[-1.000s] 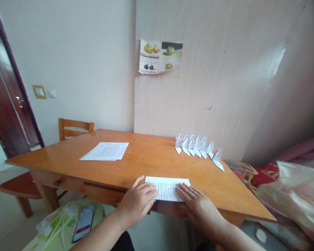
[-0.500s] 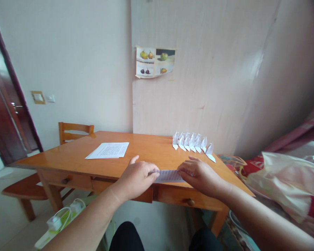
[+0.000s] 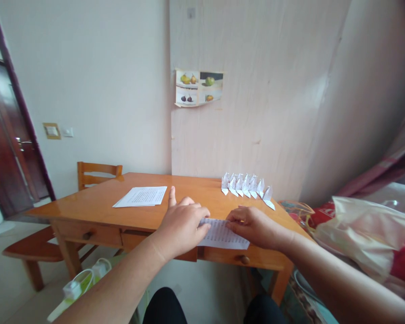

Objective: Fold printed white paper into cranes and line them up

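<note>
A printed sheet of paper [image 3: 224, 236] lies at the table's front edge, its near part hanging over the edge. My left hand [image 3: 185, 225] grips its left side between thumb and fingers, the thumb on top. At the upper right of the sheet, my right hand [image 3: 249, 225] pinches the paper with thumb and fingertips. Behind my right hand stands a row of several folded paper pieces [image 3: 246, 184] with pointed tops. A stack of printed sheets [image 3: 141, 196] rests on the table to the left.
The wooden table [image 3: 189, 184] has drawers in front and stands against the wall. A chair [image 3: 99, 174] is behind its left end, a bench [image 3: 33, 245] at the left. White bags [image 3: 367, 229] crowd the right side. A power strip [image 3: 70, 292] lies lower left.
The sheet's near part has come further into view and hangs lower over the edge. My hands have shifted slightly closer together, and the left thumb now lies along the paper.
</note>
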`<state>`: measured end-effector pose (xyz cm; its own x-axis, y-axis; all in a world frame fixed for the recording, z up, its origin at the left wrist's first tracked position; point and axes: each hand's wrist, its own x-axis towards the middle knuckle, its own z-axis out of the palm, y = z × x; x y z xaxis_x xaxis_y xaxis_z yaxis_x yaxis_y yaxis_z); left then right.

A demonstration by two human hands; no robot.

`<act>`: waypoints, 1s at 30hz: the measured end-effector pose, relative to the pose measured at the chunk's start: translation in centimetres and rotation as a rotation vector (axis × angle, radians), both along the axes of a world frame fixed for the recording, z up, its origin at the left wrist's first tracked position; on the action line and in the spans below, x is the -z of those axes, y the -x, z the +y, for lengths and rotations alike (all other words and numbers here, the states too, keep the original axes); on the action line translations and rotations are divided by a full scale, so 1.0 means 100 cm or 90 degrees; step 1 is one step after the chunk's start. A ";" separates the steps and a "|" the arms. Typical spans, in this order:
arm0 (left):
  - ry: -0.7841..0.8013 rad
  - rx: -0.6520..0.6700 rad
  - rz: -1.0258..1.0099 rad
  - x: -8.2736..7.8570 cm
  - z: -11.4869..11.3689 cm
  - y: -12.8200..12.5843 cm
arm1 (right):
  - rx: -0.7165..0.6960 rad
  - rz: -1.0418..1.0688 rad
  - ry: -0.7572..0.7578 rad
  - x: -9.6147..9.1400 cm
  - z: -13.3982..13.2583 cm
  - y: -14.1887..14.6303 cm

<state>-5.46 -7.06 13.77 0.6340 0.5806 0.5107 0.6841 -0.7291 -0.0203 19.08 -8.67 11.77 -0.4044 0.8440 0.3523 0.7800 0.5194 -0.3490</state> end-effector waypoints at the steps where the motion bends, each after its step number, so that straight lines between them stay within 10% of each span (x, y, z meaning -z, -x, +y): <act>1: 0.003 0.007 -0.001 0.001 -0.001 -0.002 | -0.005 -0.007 0.002 0.000 0.000 0.001; 30: 0.056 0.017 -0.058 0.010 0.005 -0.002 | 0.066 -0.070 -0.150 -0.006 -0.010 0.026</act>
<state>-5.25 -6.58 12.75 0.6029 0.6097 0.5146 0.6607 -0.7431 0.1063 16.50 -9.63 12.32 -0.3670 0.7827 0.5027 0.8597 0.4918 -0.1382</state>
